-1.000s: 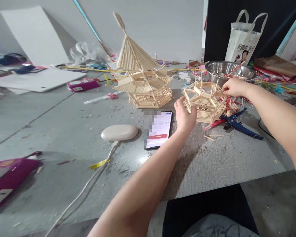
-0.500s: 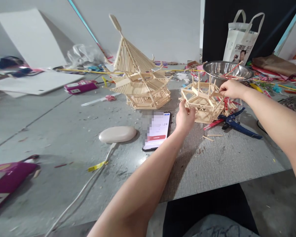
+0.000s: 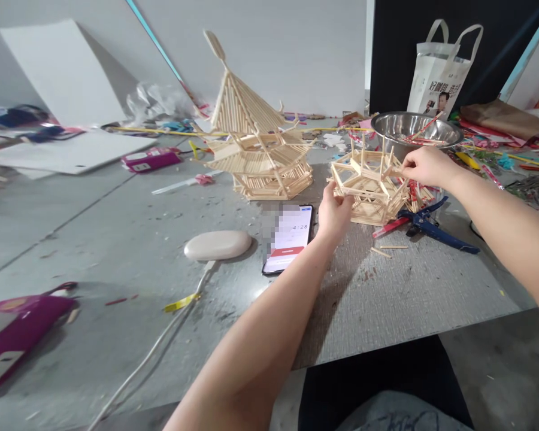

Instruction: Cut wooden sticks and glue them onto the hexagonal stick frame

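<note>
A many-sided frame of thin wooden sticks (image 3: 372, 207), with several upright sticks on top, stands on the table between my hands. My left hand (image 3: 335, 211) grips its near left edge, thumb and fingers closed on the sticks. At the upper right rim, my right hand (image 3: 426, 166) is pinched on the frame; its fingertips partly hide what lies between them. Left of the frame is a taller wooden stick pagoda (image 3: 256, 158) with a pointed roof, touched by neither hand. Blue-handled cutters (image 3: 435, 227) lie just right of the frame, over a red pen-like item (image 3: 390, 228).
A phone (image 3: 291, 239) lies beside my left forearm. Left of it are a white oval device (image 3: 218, 245) with a cable and a purple pack (image 3: 22, 335). Behind my right hand stands a metal bowl (image 3: 386, 127). A white bag (image 3: 444, 75) and scattered scraps are farther back.
The whole view has shifted slightly to the right. Both hands keep their places on the stick frame, with hardly any visible movement.
</note>
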Available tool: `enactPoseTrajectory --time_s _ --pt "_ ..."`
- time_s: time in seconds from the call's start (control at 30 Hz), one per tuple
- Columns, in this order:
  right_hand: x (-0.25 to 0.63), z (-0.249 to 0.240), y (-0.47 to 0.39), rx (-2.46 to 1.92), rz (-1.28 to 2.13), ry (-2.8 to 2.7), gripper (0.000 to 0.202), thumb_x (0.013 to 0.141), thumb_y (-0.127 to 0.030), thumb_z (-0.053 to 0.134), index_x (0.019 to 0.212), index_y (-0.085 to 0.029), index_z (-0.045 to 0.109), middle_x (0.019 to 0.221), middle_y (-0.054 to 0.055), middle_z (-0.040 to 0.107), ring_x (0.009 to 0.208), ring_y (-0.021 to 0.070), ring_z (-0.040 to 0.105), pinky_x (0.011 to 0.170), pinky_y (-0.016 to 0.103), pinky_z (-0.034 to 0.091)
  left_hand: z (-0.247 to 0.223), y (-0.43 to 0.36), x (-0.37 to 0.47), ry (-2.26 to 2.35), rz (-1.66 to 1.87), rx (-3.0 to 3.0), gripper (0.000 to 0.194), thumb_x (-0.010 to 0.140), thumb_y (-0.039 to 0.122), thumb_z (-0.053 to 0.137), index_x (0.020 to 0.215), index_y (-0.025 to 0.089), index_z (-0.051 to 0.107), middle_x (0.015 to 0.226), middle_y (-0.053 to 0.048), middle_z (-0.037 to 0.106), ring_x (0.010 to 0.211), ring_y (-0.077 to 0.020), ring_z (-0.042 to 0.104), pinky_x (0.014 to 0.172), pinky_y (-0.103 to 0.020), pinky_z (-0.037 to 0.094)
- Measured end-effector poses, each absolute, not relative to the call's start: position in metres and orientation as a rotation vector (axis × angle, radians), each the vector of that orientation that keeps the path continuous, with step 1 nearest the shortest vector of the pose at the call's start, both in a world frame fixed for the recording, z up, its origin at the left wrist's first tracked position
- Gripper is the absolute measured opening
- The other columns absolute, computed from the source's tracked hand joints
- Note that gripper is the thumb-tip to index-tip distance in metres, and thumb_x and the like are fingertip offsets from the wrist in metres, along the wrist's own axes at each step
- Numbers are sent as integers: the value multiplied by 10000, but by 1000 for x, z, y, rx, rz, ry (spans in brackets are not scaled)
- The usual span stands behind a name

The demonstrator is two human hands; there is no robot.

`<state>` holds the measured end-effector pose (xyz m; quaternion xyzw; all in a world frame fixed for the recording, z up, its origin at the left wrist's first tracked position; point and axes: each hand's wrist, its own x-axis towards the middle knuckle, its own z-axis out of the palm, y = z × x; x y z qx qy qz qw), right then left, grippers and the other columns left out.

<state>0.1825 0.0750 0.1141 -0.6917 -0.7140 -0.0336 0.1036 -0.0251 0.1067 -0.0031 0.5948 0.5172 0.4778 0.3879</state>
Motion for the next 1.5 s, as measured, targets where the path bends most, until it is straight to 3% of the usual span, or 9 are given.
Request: enactPoseTrajectory --time_s 0.2,0.27,0.4,0.8,1.07,1.2,1.3,1.5 --pt "157 109 59 -2015 512 -1829 151 716 -275 589 625 -165 637 587 34 619 419 80 438 440 250 370 -1 106 -24 1254 1214 1456 511 726 245 582 1213 162 454 730 -21 636 701 -160 615 627 -267 425" --pt "149 110 59 -2065 639 -1747 145 715 -267 603 614 -166 627 596 42 624 392 75 412 415 254 354 0 106 -24 1244 1214 1453 497 727 244 577 1201 157 459 727 -20 633 702 -159 616 625 -265 424" --pt "138 115 62 -2163 709 -1687 132 719 -241 594 626 -161 644 678 81 658 465 123 512 472 293 412 -1 106 -25 1230 1220 1470 473 727 247 570 1180 153 472 729 -23 635 723 -166 621 652 -275 438" --pt "131 117 66 -2272 505 -1871 174 712 -257 555 694 -127 669 652 84 650 423 117 506 446 279 425 1 106 -24 1250 1205 1468 443 726 244 583 1153 155 505 767 -37 654 748 -162 620 675 -275 446" --pt "125 125 67 -2333 251 -2095 243 731 -248 503 736 -119 709 705 99 680 688 200 632 636 286 484 7 102 -25 1230 1165 1372 475 702 289 604 1135 118 511 744 -30 642 628 -138 592 592 -247 413" --pt "129 119 74 -2312 53 -2146 307 722 -324 535 896 -139 707 856 123 687 835 242 633 693 302 475 9 100 -24 1245 1185 1352 479 684 298 627 1111 111 522 755 -40 647 641 -139 594 613 -251 419" --pt "132 115 80 -2291 -42 -2204 352 718 -333 543 974 -143 692 942 139 677 877 258 627 708 315 469 9 101 -23 1251 1186 1334 484 676 303 634 1104 108 519 781 -48 648 689 -152 613 643 -255 431" --pt "135 119 93 -2315 -98 -2242 374 703 -329 573 1018 -161 684 928 127 686 886 243 625 687 285 465 16 93 -17 1212 1178 1255 456 711 224 595 1139 125 472 794 -33 628 704 -141 602 640 -248 446"
